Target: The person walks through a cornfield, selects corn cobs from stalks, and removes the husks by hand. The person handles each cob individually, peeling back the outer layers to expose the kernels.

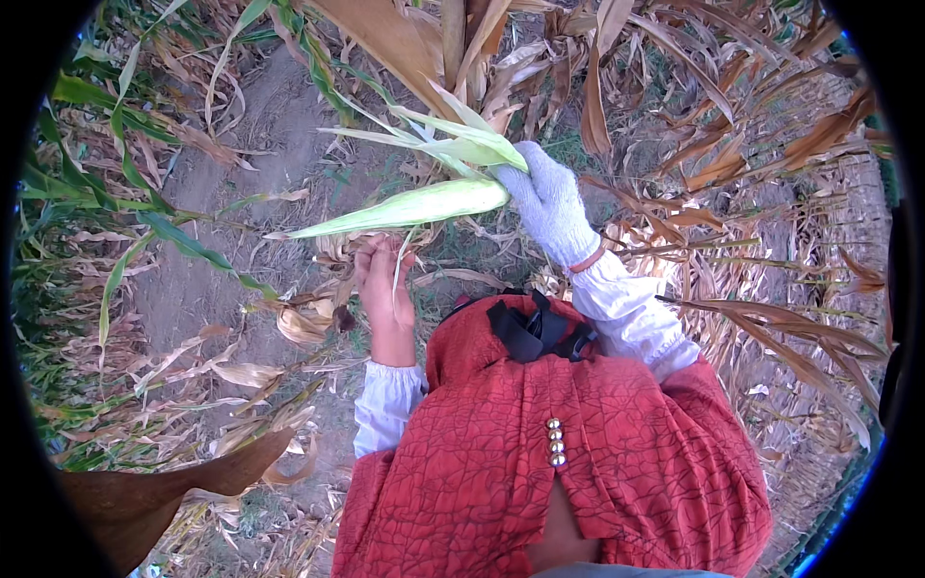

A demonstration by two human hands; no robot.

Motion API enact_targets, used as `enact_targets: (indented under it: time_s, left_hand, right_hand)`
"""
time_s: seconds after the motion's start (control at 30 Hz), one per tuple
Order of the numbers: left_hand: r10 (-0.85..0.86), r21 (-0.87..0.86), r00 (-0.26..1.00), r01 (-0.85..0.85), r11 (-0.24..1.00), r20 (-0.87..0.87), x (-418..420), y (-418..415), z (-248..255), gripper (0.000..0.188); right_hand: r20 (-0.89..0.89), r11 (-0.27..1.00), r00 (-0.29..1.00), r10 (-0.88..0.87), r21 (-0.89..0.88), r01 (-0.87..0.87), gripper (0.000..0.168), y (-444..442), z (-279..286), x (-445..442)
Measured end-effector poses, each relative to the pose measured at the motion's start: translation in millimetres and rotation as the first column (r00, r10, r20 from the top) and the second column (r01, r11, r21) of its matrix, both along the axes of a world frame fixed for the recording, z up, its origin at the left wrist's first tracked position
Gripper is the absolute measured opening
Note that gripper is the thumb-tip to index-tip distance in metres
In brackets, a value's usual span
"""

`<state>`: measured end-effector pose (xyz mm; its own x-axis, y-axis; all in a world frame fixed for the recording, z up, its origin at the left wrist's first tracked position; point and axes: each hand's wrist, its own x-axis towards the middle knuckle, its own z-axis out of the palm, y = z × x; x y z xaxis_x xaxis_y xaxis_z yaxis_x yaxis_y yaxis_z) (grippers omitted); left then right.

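My right hand (pixel 551 206), in a pale grey knitted glove, grips the base of an ear of corn (pixel 423 208). The ear is wrapped in light green husk and points left, its thin tip slightly brown. Several peeled-back husk leaves (pixel 462 141) fan out up and left from the gloved grip. My bare left hand (pixel 386 282) is just below the ear, towards its tip, with the fingers partly curled. A narrow husk strip (pixel 399 271) hangs from the ear across that hand; whether the fingers pinch it is unclear.
Dry brown corn leaves (pixel 723 137) and stalks crowd the right side. Green corn leaves (pixel 94 188) grow at the left. A dry husked ear (pixel 303 323) is by my left forearm, and a large brown leaf (pixel 181 469) juts in at lower left. Bare soil (pixel 188 267) shows between rows.
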<state>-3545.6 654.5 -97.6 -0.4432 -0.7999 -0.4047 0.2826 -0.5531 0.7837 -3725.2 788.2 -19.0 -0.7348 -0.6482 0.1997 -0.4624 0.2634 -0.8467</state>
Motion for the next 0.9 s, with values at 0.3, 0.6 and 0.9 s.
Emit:
enact_targets:
  time_s: [0.3,0.6,0.9]
  left_hand:
    - [-0.590,-0.180,0.798,0.602,0.778,0.119,-19,39,35,0.031]
    - [-0.258,-0.189,0.950,0.225,0.956,-0.175,-56,42,45,0.032]
    - [-0.292,-0.576,0.956,0.226,0.786,-0.023,-37,29,47,0.030]
  right_hand:
    - [-0.334,0.993,0.940,0.076,-0.057,-0.101,0.018,-3,-10,-5]
    - [0.025,1.000,1.000,-0.009,-0.023,0.009,0.024,-6,-6,9]
    - [0.454,0.933,0.890,0.050,-0.338,0.120,0.029,-18,-19,15]
